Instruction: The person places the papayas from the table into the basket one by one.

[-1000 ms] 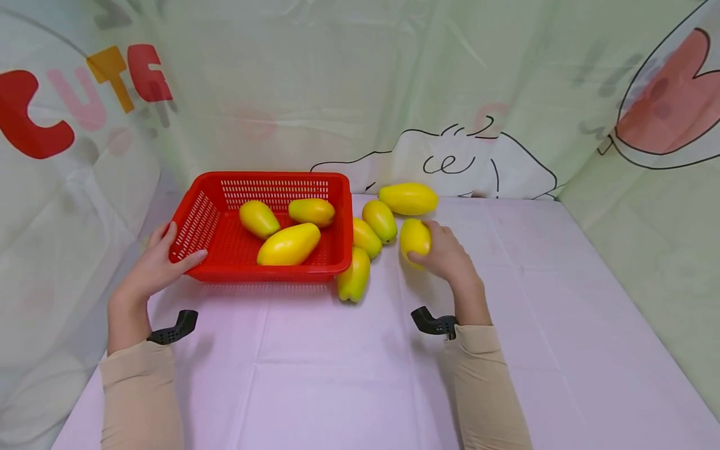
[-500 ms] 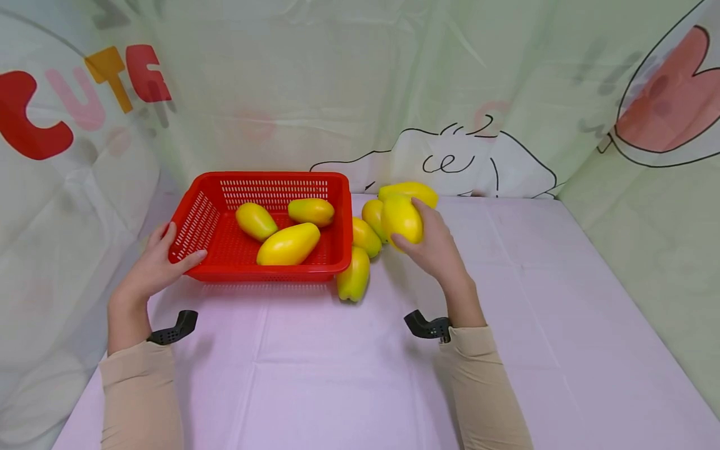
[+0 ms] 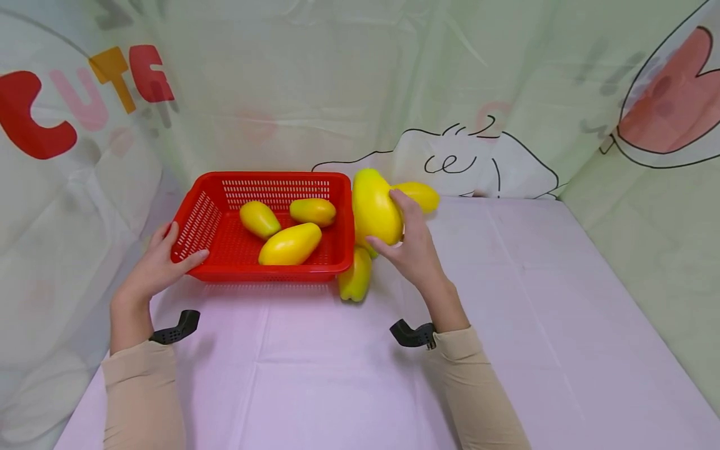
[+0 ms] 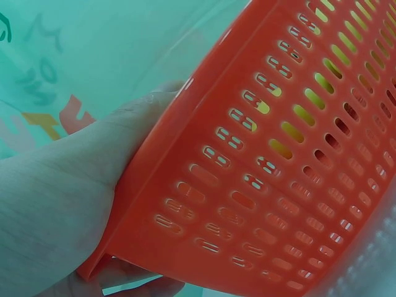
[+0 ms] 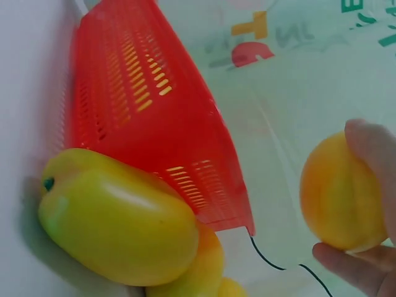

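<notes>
A red plastic basket [image 3: 332, 269] with slotted walls holds three yellow papayas, among them a large papaya [image 3: 289, 244] near the front wall. At the basket's left end my left hand [image 3: 154, 265] grips the rim, thumb over the front corner; the left wrist view shows the hand wrapped around the rim [image 4: 179, 102]. My right hand [image 3: 415, 247] holds a yellow papaya [image 3: 375, 209] between thumb and fingers, raised just beyond the basket's right wall. In the right wrist view this held papaya [image 5: 340, 195] appears apart from the basket.
Against the basket's right side rests a greenish-yellow papaya [image 3: 354, 276], large in the right wrist view. Another papaya [image 3: 419, 195] lies farther back by the curtain [image 3: 270, 81]. Others are mostly hidden behind the held one. A pale cloth [image 3: 315, 375] covers the table.
My right hand has lifted the papaya off the table and carried it left, up to the basket's right edge. My left hand keeps its place on the rim.
</notes>
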Demonstrator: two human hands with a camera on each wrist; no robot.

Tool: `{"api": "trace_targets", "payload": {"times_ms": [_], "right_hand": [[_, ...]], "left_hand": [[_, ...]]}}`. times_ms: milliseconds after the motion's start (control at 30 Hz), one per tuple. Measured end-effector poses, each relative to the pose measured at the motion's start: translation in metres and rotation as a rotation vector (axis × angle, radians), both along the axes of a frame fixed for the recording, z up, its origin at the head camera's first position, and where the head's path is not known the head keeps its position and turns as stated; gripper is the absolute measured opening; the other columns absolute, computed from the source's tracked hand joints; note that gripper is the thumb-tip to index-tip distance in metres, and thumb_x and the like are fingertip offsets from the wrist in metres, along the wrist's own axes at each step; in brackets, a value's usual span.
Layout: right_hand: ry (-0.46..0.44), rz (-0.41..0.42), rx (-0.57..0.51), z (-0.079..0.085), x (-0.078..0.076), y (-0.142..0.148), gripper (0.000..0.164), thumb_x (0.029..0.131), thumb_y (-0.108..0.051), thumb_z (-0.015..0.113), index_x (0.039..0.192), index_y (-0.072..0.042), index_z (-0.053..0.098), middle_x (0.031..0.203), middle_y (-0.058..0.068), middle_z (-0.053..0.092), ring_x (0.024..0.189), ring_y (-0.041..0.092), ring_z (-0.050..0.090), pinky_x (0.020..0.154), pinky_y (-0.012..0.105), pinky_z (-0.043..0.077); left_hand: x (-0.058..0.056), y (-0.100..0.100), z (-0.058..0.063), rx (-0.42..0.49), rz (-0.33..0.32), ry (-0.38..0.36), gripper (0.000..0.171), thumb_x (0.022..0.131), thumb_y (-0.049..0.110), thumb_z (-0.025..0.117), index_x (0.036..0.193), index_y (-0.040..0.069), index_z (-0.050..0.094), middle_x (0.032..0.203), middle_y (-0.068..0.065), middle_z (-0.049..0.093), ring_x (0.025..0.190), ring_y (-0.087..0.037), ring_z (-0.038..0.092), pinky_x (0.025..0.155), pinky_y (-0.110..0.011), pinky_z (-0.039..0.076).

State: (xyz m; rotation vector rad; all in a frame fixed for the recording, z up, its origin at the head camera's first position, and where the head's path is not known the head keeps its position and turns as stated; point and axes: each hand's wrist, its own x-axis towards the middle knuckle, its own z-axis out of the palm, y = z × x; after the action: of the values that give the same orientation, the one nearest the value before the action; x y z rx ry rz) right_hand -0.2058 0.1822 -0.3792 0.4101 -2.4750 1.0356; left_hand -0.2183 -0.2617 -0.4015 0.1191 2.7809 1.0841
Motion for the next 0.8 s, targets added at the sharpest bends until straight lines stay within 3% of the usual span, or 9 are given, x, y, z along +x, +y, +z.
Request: {"api": "trace_targets", "payload": {"times_ms": [100, 300, 667, 800], "right_hand": [[0.062, 0.045, 0.009, -0.002, 0.001, -0.006, 0.083, 0.077, -0.023, 0.079, 0.145, -0.014, 0.032, 0.150, 0.010, 0.033, 0.136, 0.026, 0.036, 0.107, 0.045, 0.040], [0.097, 0.085, 0.023, -0.007, 0.004, -0.018, 0.082, 0.077, -0.022, 0.079, 0.145, -0.016, 0.033, 0.152, 0.007, 0.029, 0.135, 0.024, 0.037, 0.102, 0.043, 0.046], [0.026, 0.169, 0.085, -0.014, 0.009, -0.032, 0.073, 0.079, -0.025, 0.078, 0.143, -0.023, 0.044, 0.141, 0.009, 0.028, 0.125, 0.037, 0.047, 0.094, 0.041, 0.051], [0.018, 0.168, 0.110, -0.016, 0.010, -0.036, 0.074, 0.079, -0.028, 0.078, 0.144, -0.023, 0.042, 0.140, 0.008, 0.030, 0.126, 0.033, 0.046, 0.096, 0.040, 0.050]], "left_hand": [[0.000, 0.001, 0.001, 0.002, 0.000, 0.007, 0.101, 0.088, 0.054, 0.055, 0.151, 0.009, -0.010, 0.158, -0.020, -0.012, 0.137, -0.050, 0.012, 0.093, -0.065, 0.043], [0.001, 0.002, 0.002, -0.008, 0.002, 0.015, 0.100, 0.089, 0.051, 0.056, 0.151, 0.008, -0.010, 0.158, -0.021, -0.012, 0.136, -0.050, 0.013, 0.093, -0.064, 0.044], [0.000, 0.003, 0.003, -0.020, 0.011, 0.005, 0.101, 0.088, 0.053, 0.056, 0.151, 0.009, -0.010, 0.157, -0.022, -0.011, 0.137, -0.049, 0.012, 0.095, -0.065, 0.042], [0.001, 0.003, 0.003, -0.021, 0.016, 0.007, 0.101, 0.088, 0.052, 0.057, 0.151, 0.009, -0.010, 0.157, -0.022, -0.011, 0.137, -0.049, 0.013, 0.094, -0.064, 0.043]]}}
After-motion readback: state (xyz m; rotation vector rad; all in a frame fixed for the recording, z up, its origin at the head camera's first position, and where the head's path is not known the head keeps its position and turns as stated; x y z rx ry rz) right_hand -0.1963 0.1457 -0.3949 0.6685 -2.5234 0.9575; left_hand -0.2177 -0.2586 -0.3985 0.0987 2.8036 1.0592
